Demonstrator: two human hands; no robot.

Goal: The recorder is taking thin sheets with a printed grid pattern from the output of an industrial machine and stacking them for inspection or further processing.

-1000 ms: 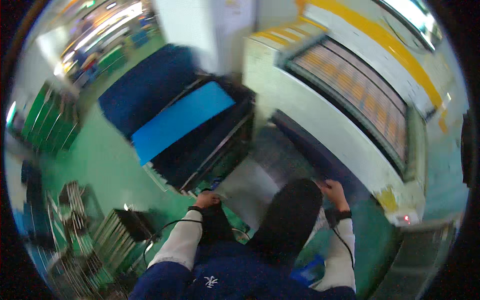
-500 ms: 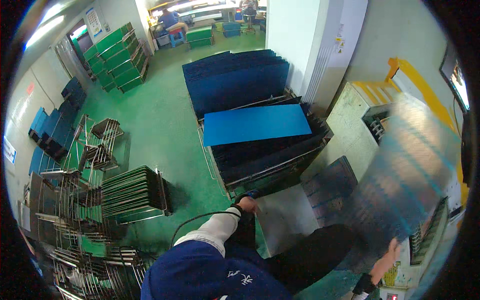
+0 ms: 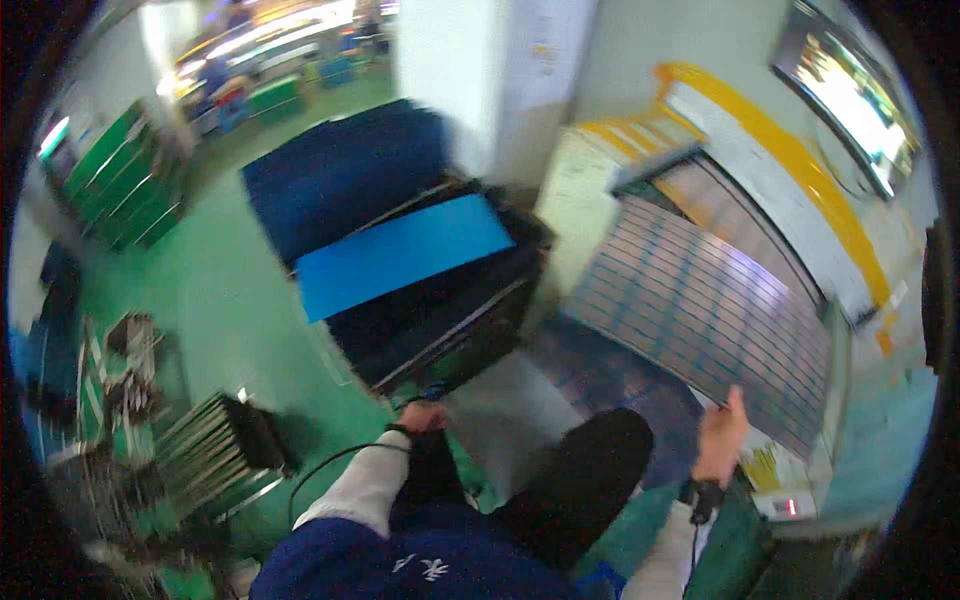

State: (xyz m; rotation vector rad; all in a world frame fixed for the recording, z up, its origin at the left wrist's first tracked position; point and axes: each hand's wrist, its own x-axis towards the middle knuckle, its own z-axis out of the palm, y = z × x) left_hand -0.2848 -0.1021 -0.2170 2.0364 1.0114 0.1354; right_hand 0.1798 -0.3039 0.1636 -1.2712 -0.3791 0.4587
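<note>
My right hand [image 3: 722,440] is closed on the near edge of a large coppery panel [image 3: 700,310] crossed by a grid of blue-green lines. Its thumb shows along the edge, and the other fingers are partly hidden. The panel lies aslant at the opening of a pale machine [image 3: 580,190] with yellow trim. My left hand [image 3: 425,416] is low in front of me with its fingers curled, beside a corner of a plain grey sheet [image 3: 510,405]; what it holds, if anything, cannot be made out. Next to that sheet, darker patterned panels [image 3: 610,385] lean below the machine.
A rack of dark sheets [image 3: 345,160] stands ahead, with a bright blue board [image 3: 405,255] across it. Metal racks [image 3: 215,445] are at the left, and green panels [image 3: 125,180] stand farther back. A screen [image 3: 845,90] hangs at the upper right.
The panel has swung from a steep, blurred position at the right to lie aslant at the machine's opening. My right hand has moved up onto its near edge. The view has turned right.
</note>
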